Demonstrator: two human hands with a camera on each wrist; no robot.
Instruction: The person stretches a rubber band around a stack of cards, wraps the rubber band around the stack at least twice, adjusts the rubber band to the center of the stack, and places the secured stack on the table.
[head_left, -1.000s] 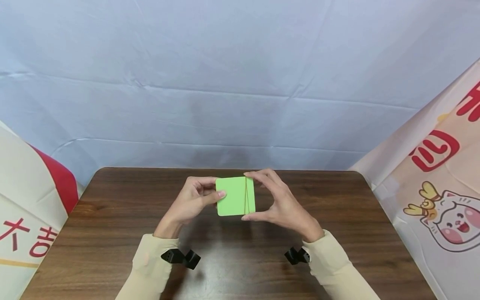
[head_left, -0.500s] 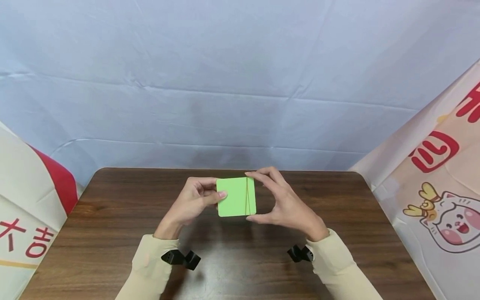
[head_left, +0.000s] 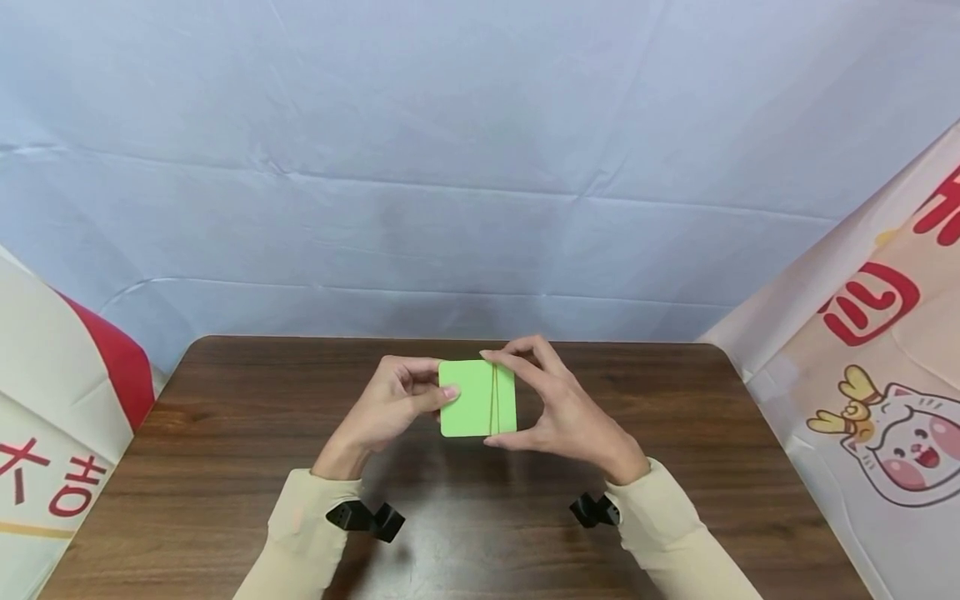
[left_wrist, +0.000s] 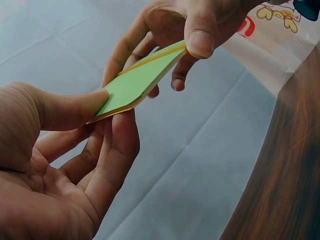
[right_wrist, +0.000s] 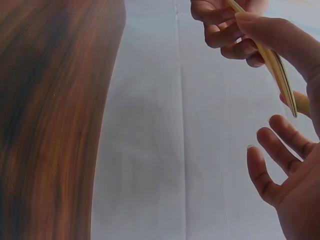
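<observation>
A thin stack of square green cards (head_left: 467, 412) with rounded corners is held up above the table. A yellowish rubber band (head_left: 493, 400) runs in two strands across its right part. My left hand (head_left: 390, 398) pinches the left edge, thumb on the face and fingers behind. My right hand (head_left: 566, 408) spans the stack, index fingertip at the far edge and thumb at the near edge, right by the band. In the left wrist view, the card stack (left_wrist: 142, 80) is tilted, with the right thumb at its corner. The right wrist view shows the cards' layered edge (right_wrist: 280, 75); the other right fingers are spread.
The brown wooden table (head_left: 480, 517) lies under both hands. A pale cloth (head_left: 450, 208) hangs behind it. Printed banners flank it, one with a cartoon cat (head_left: 915, 450) on the right. Small black devices (head_left: 367, 518) are strapped at both cuffs.
The cards have shifted slightly right and toward me in the left hand. The right fingertips have moved a little left along the cards, and the band lies slightly farther from their right edge.
</observation>
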